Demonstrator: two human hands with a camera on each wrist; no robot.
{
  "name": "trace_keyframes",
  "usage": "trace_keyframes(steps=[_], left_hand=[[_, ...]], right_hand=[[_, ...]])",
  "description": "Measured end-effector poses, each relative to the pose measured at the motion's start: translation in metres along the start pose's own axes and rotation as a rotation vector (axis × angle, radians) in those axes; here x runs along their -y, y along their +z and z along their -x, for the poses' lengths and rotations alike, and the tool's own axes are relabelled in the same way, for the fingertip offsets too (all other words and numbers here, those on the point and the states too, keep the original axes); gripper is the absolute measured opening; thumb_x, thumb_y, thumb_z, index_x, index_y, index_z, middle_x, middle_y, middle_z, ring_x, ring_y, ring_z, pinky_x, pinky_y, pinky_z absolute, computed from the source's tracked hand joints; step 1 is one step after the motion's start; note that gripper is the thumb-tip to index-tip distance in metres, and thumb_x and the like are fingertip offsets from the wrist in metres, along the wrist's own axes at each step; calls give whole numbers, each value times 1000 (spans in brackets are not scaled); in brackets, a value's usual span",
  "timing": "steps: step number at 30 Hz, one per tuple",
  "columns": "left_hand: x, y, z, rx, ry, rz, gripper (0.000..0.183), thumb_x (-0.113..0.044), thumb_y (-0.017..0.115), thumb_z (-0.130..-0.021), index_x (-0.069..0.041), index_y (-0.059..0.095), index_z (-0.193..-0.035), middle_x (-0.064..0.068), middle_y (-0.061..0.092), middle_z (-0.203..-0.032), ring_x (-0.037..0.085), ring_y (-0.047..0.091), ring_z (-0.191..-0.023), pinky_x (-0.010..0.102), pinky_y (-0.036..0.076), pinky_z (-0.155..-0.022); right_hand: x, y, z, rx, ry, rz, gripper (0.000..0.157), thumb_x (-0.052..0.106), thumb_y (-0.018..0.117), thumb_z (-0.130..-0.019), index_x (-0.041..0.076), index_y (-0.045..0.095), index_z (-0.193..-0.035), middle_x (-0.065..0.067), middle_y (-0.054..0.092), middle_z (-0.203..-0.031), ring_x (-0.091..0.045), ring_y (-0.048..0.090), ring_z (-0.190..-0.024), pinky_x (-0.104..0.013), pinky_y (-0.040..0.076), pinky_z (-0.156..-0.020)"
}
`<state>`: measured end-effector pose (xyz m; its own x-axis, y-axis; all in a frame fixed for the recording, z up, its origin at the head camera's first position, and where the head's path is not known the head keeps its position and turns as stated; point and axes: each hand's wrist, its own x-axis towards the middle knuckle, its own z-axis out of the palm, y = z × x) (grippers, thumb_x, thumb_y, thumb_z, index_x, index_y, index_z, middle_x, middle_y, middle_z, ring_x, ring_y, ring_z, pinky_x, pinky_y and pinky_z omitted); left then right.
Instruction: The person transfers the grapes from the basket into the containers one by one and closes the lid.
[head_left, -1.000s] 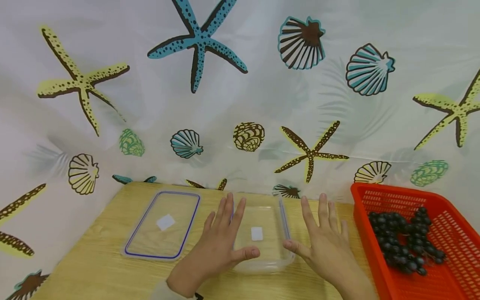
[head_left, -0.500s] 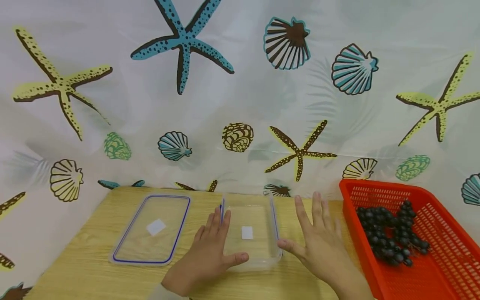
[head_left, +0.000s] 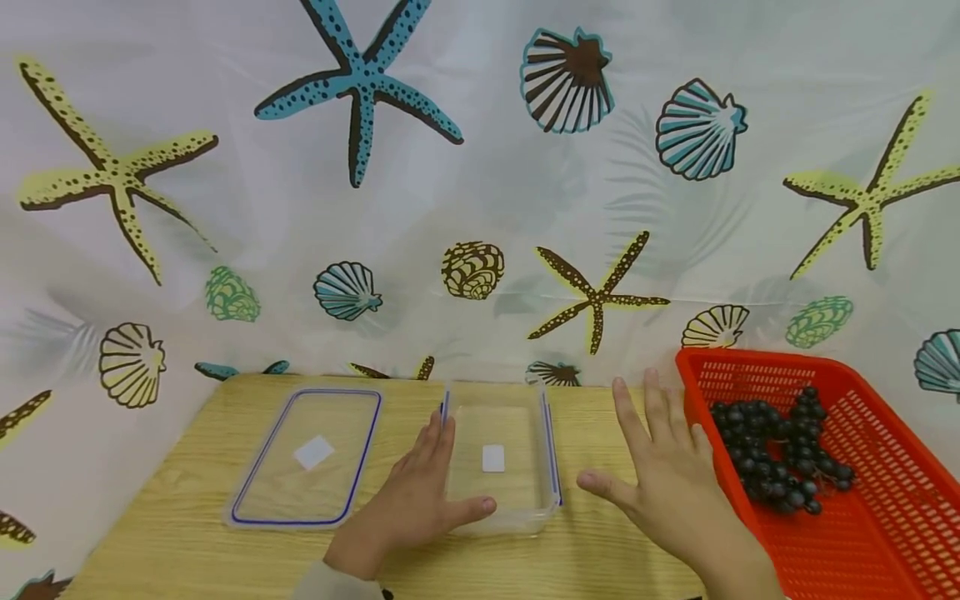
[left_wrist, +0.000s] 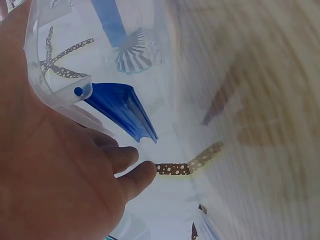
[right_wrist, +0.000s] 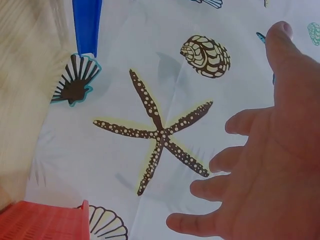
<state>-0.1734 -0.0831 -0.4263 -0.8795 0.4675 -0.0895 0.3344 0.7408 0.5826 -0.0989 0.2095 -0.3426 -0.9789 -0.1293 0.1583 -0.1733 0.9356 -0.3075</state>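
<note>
A clear plastic food container with a white label inside stands lidless on the wooden table. My left hand lies along its left side with the fingers stretched forward and the thumb over the near left corner. In the left wrist view the fingertips are right below the container's blue latch, which hangs outward. My right hand hovers between the container and the red basket, fingers spread and holding nothing. The right wrist view shows that palm apart from another blue latch.
A clear lid with a blue seal lies flat left of the container. At the right stands a red plastic basket with bunches of dark grapes in it. A white cloth printed with starfish and shells hangs behind the table.
The head view has swung slightly right. My right hand has moved away from the container toward the basket, while my left hand has stayed close along the container's left side.
</note>
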Motion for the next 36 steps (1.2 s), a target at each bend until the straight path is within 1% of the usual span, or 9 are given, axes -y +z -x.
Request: trace_keyframes(steps=[4,8,11,15,18,23,27,31,36], left_hand=[[1,1,1,-13,-14,-19,119,-70,65,-87,-5,0,-162,16,-7,-167,34,-1,-153,65,15,-115],[2,1,0,-26,-18,-30,119,-71,65,-86,-5,1,-162,15,-6,-167,33,0,-153,64,15,-115],[1,1,-1,-24,-20,-34,119,-70,65,-86,-5,1,-162,16,-6,-167,33,2,-152,64,15,-115],[1,1,0,-17,-26,-34,120,-71,65,-86,-4,1,-162,16,-6,-167,35,3,-152,64,15,-115],[0,1,0,-19,-25,-27,120,-71,65,-86,-3,2,-162,16,-5,-167,36,4,-152,65,16,-114],[-1,1,-1,-26,-16,-19,120,-70,66,-86,-2,3,-162,19,-3,-167,39,8,-151,66,18,-113],[-1,2,-2,-34,-10,-10,119,-69,67,-86,-1,4,-162,20,-3,-167,40,9,-151,67,19,-113],[-2,1,-1,-39,-12,1,120,-68,68,-85,0,6,-161,20,-2,-167,41,10,-151,67,19,-112],[-3,1,-1,-43,-17,-1,120,-68,69,-84,1,8,-161,21,0,-166,42,12,-150,67,20,-112]], right_hand=[[-2,-7,6,34,24,-12,106,70,57,-91,16,5,-165,-25,-3,-166,-49,-2,-149,-77,10,-105],[-4,-14,12,49,34,-1,106,72,55,-90,16,4,-165,-22,-7,-166,-48,-2,-150,-77,12,-105],[-6,-21,16,56,29,-2,107,73,55,-90,15,6,-165,-21,-7,-167,-47,0,-150,-78,14,-103],[-9,-34,20,80,21,-9,107,72,56,-89,14,7,-165,-19,-8,-167,-47,-1,-150,-78,13,-103],[-15,-45,23,80,3,2,106,69,58,-90,17,4,-165,-17,-9,-167,-47,-1,-150,-77,14,-104],[-31,-60,23,47,-51,25,103,60,64,-92,22,2,-165,-21,-3,-167,-52,9,-148,-79,21,-100],[-45,-68,19,54,-44,39,98,58,62,-94,20,7,-165,-21,1,-167,-51,17,-146,-80,26,-97],[-64,-73,12,49,-41,47,90,47,64,-98,18,11,-165,-21,2,-167,-54,22,-143,-82,24,-95],[-90,-79,0,28,-64,33,87,22,70,-98,18,14,-165,-28,8,-164,-61,26,-137,-79,28,-97]])
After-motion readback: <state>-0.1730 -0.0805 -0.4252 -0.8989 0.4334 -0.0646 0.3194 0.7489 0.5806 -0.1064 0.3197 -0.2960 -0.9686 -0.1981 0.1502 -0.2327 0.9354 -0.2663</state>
